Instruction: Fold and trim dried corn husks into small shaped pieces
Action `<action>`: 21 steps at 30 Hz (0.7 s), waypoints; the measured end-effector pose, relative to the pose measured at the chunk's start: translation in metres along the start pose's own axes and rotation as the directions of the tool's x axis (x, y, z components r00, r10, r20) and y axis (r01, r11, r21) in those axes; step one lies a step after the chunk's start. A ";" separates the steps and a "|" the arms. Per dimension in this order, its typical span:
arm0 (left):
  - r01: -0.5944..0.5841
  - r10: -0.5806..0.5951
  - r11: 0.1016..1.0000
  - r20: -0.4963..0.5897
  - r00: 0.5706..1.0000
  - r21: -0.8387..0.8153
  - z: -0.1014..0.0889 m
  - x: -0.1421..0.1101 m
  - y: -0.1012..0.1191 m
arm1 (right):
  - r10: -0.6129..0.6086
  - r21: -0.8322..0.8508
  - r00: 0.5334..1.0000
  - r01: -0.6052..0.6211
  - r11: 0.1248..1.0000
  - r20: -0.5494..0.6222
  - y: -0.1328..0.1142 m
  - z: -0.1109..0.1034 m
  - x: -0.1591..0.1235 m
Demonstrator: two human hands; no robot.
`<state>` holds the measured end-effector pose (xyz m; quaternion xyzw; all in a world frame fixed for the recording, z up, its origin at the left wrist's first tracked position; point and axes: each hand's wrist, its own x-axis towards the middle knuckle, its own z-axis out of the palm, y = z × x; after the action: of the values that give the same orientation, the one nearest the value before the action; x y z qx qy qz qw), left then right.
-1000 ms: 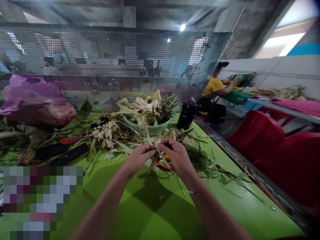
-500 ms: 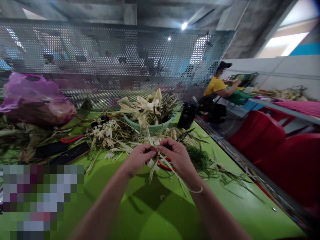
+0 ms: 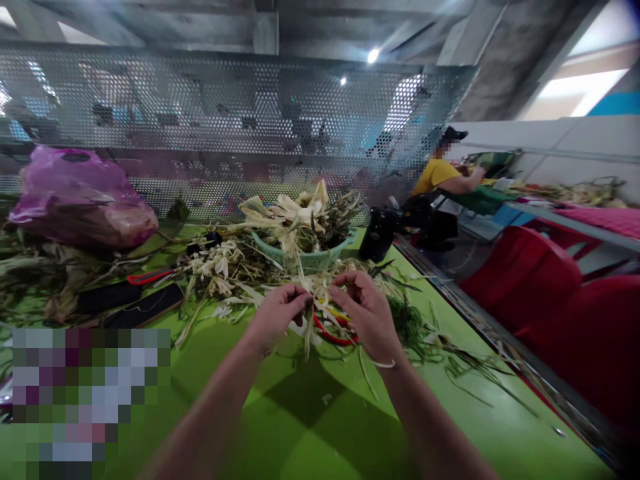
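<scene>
My left hand is closed, thumb and forefinger pinching pale dried strips that look like corn husk; their ends hang below the fingers. A little apart from it, my right hand is also closed, its fingertips on a thin pale strip that curls between the two hands. Under the hands lies a red-handled tool, partly hidden, its kind unclear. Just beyond stands a green basket heaped with dried husks.
Dried plant scraps and green fibres lie around the basket. On the left are a purple plastic bag, a phone-like dark slab and a red-handled tool. A black container, red chairs and another person are to the right.
My hands, close together before, have drawn slightly apart, the right one moving right. The thin strip now curls between them, and more of the red-handled tool shows.
</scene>
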<state>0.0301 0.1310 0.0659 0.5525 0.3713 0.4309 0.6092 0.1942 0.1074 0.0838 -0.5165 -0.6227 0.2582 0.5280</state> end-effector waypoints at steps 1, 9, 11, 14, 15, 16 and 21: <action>-0.012 0.012 1.000 -0.020 1.000 -0.017 0.000 0.001 0.000 | -0.015 -0.022 1.000 0.016 1.000 0.028 0.000 0.000 0.000; -0.048 0.037 0.996 -0.152 0.988 -0.070 0.005 0.000 0.000 | -0.106 -0.177 0.960 0.155 0.972 0.258 0.006 0.009 -0.002; -0.054 0.033 0.992 -0.177 0.984 -0.116 0.007 -0.001 -0.002 | -0.103 -0.176 0.950 0.160 0.971 0.296 0.007 0.009 -0.001; -0.023 -0.014 0.976 -0.170 0.985 -0.218 0.008 -0.001 -0.005 | -0.027 -0.125 0.951 0.069 0.990 0.309 0.006 0.010 0.000; -0.006 -0.033 0.968 -0.150 0.988 -0.251 0.007 -0.001 -0.005 | 0.007 -0.088 0.951 0.021 0.996 0.308 0.005 0.010 0.001; 0.011 -0.048 0.961 -0.126 0.991 -0.278 0.006 -0.001 -0.005 | 0.038 -0.040 0.950 -0.027 0.999 0.310 0.005 0.010 0.001; 0.106 -0.117 0.940 -0.014 0.993 -0.324 0.001 -0.001 0.001 | 0.153 0.241 0.941 -0.231 0.943 0.302 0.003 0.010 0.002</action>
<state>0.0309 0.1293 0.0670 0.4165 0.3368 0.4598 0.7084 0.1866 0.1127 0.0790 -0.4559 -0.5955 0.4622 0.4731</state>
